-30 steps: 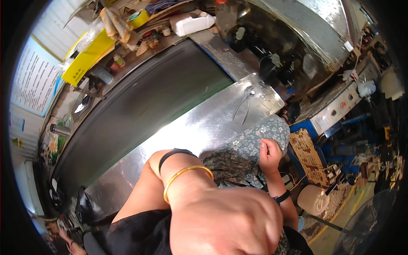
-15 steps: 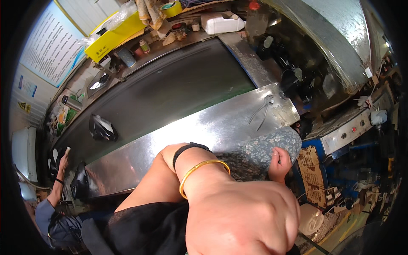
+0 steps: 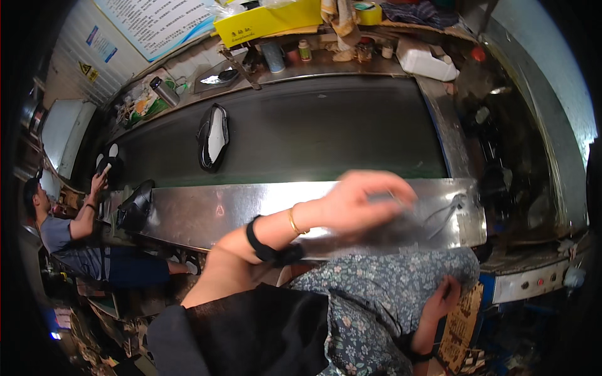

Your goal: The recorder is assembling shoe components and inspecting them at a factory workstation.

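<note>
My left hand (image 3: 370, 200), blurred, hangs over the metal ledge (image 3: 182, 216), its fingers loosely stretched and apart with nothing visible between them. A gold bangle and a black band circle that arm. Just right of it, a pair of pliers (image 3: 442, 216) lies on the ledge. My right hand (image 3: 441, 297) rests over the flowered cloth (image 3: 376, 282) on my lap, fingers loosely curled and apart, holding nothing that I can see. On the dark belt (image 3: 326, 131) beyond the ledge sits a black shoe (image 3: 212, 138) with a white insole. Another black shoe (image 3: 136, 207) stands at the ledge's left end.
At far left a co-worker (image 3: 75, 232) reaches toward black shoes with white insoles (image 3: 110, 155). Along the back stand a yellow box (image 3: 269, 24), a blue-grey cup (image 3: 273, 56), a small bottle (image 3: 305, 50) and a white jug (image 3: 427, 61). A control panel (image 3: 530, 282) is at right.
My view has shifted. My left hand has moved away from close to the camera, out over the ledge. The black shoe on the belt appears farther right and turned. The right hand stays by my lap.
</note>
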Demonstrator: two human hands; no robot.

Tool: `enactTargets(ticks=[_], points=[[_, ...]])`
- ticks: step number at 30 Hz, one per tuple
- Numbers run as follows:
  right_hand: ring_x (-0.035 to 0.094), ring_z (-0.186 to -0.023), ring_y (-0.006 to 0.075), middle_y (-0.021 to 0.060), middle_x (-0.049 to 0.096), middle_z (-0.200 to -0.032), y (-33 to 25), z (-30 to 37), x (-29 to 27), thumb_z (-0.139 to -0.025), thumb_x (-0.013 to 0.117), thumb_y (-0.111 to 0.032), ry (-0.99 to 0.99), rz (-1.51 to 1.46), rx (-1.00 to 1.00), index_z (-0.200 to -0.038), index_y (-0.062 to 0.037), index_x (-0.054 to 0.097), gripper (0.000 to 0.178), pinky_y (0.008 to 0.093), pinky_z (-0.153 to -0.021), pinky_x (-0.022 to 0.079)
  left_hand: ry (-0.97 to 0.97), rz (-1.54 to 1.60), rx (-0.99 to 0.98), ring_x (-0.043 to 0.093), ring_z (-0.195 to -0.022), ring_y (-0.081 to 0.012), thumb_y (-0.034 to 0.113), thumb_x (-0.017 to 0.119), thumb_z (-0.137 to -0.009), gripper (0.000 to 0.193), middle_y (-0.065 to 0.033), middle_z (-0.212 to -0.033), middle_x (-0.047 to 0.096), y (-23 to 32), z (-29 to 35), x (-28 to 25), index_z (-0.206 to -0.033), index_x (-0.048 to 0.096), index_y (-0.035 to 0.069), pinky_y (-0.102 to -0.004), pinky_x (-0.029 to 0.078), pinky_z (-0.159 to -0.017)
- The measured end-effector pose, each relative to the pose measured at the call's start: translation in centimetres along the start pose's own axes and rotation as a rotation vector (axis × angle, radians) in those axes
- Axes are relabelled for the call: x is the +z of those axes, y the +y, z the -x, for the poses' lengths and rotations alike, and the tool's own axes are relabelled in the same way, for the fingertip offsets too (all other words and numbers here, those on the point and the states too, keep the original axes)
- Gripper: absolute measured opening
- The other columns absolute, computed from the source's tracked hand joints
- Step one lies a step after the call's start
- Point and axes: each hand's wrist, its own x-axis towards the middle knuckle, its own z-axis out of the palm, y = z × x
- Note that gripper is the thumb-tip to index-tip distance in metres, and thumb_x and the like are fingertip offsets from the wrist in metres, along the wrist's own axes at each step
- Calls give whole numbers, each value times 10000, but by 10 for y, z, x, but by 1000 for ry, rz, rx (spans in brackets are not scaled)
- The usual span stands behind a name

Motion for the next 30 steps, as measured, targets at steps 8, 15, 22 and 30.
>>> enactTargets(ticks=[8,15,22,30], points=[[620,-875,277,138,627,-990,-3,-1,0,-1004,533,-106,10,165,-1,-1094,-6,610,156,383,-744,516,800,-1329,-1293,433,-1355,-381,425,853,-684,892,-250,-1419,486,-161,165,-300,-1351,492,-43,-419,400,-1097],[620,-860,254,144,627,-1011,-26,-12,17,-1021,505,-94,-80,282,-99,-1094,2,622,168,379,-715,507,1066,-764,-1351,693,-1040,-308,547,803,-689,673,-222,-1061,716,-201,216,-320,-1001,732,-45,-382,519,-895],[616,-818,246,129,629,-971,-34,-23,26,-1013,524,-95,-89,257,-154,-1079,-1,631,157,358,-695,503,909,-323,-1213,714,-838,-222,427,802,-742,523,-166,-919,736,-132,164,-233,-893,737,-69,-327,543,-764],[552,-1196,204,133,491,-1418,-77,-96,-12,-997,565,-182,-454,-588,361,-1538,-32,255,641,316,-973,456,277,683,-676,662,-938,-172,224,791,-832,467,-119,-1050,693,-49,71,-23,-1144,622,-80,-307,538,-817]])
